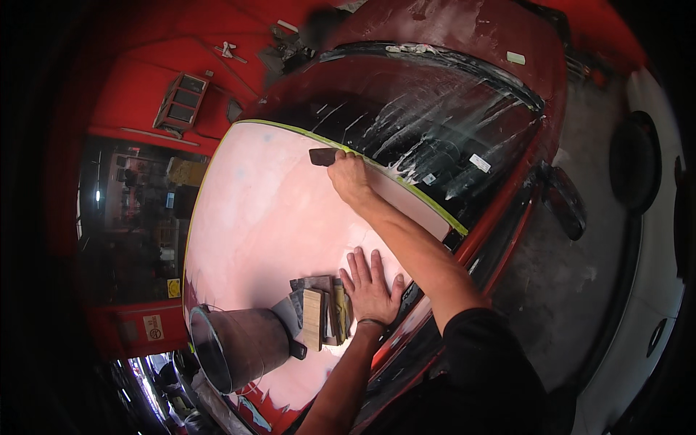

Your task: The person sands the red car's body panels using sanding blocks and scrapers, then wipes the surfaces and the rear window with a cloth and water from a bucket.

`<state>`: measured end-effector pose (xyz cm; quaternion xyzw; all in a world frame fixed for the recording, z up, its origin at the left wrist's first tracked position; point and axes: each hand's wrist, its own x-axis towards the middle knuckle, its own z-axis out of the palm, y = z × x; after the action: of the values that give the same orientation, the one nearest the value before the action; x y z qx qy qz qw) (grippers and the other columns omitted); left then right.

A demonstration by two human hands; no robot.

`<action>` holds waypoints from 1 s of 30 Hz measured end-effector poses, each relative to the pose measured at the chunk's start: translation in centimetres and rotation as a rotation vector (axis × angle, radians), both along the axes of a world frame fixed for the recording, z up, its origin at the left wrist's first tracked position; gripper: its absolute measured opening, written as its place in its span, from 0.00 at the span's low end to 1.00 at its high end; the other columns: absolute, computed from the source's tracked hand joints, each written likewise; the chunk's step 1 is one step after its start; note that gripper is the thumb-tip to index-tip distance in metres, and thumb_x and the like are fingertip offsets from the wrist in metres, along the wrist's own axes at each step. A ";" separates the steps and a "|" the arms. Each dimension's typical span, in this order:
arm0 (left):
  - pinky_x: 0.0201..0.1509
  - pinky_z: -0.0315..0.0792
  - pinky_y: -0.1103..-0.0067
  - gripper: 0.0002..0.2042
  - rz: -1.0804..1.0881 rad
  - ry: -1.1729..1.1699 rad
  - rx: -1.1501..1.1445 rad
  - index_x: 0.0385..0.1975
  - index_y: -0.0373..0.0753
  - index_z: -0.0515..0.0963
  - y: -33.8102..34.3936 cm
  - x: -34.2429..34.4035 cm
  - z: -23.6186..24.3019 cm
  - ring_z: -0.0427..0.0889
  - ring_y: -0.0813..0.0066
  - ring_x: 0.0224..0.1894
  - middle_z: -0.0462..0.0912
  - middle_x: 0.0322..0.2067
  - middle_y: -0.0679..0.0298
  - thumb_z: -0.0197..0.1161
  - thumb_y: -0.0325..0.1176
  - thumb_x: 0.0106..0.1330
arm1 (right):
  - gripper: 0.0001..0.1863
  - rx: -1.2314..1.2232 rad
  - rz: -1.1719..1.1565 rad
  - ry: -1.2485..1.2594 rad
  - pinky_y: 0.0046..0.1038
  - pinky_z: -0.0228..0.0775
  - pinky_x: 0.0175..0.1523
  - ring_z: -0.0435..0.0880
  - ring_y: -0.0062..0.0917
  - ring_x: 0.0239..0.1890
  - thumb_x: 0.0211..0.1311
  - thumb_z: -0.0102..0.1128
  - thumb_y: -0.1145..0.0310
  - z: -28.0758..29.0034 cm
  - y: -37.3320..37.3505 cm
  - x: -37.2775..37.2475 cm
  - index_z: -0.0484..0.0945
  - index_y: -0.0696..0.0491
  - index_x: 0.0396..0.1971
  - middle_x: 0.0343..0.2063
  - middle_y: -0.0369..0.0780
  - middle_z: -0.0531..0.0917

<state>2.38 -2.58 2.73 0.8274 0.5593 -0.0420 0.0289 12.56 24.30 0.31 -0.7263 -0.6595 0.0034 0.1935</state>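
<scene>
Your dark sleeve (496,362) sits nearest the camera, low and to the right, and your right forearm reaches out of it across the pink car roof (261,181). At the end of that arm, your right hand (351,176) has its fingers pressed together around the near end of a dark flat block (321,156). The block sticks out to the left of those knuckles, its long axis running roughly sideways, so it points away from the windshield (428,123) side and over the bare pink surface. Its underside looks to be against the roof, though you cannot tell how firmly it bears down. Just beyond your right hand runs the yellow-green tape (433,206) along the roof's edge, with the windshield past it.

Your left hand (371,291) is the farther of the two from the block, which lies ahead of it and a little to its left. That hand is spread, palm down on the roof, fingers pointing forward and thumb set apart to the right; it grips nothing. A dark band (373,322) rings its wrist. Just left of it lie a pile of sanding sheets (341,310) and a wooden block (313,319), whose long axis points toward and away from you. Farther left of the same hand, a dark bucket (254,348) lies tilted over, its mouth facing left.
</scene>
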 end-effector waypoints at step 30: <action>0.81 0.31 0.40 0.39 0.052 -0.144 -0.027 0.79 0.38 0.58 0.4 -0.8 0.7 0.38 0.40 0.84 0.45 0.81 0.40 0.49 0.59 0.76 | 0.09 -0.018 0.198 0.336 0.46 0.83 0.54 0.90 0.49 0.47 0.65 0.67 0.65 3.4 8.9 6.1 0.91 0.53 0.37 0.42 0.51 0.89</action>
<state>1.57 -2.17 3.39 0.8130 0.5764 0.0106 0.0812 18.68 33.24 3.76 -0.6487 -0.6863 0.1495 0.2930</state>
